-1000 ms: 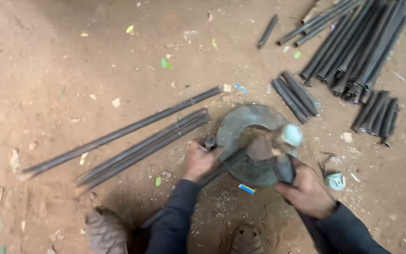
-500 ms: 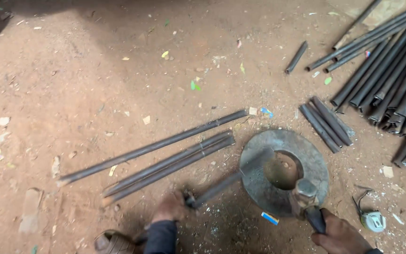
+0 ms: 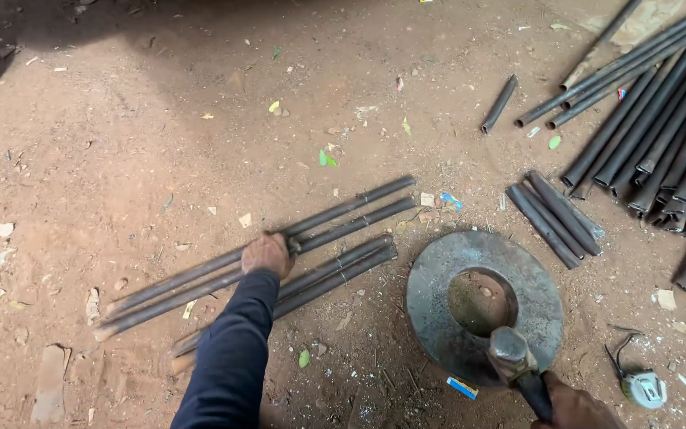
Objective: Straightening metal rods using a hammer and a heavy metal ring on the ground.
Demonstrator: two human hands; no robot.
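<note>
1. Reddish dirt floor [image 3: 160, 143], littered with scraps
2. Left hand [image 3: 267, 254] closed on long rods [image 3: 263, 250] at centre
3. Right hand [image 3: 577, 407] grips hammer [image 3: 514, 357] over empty hollow of metal disc [image 3: 438, 294], lower right

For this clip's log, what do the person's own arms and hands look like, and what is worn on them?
Both hands are bare, with no gloves. The left hand comes out of a long dark navy sleeve that covers the whole forearm to the wrist, plain fabric with no visible markings. The right hand shows only partly at the bottom edge of the view; its sleeve is out of frame. No rings, watch or bands can be seen.
</note>
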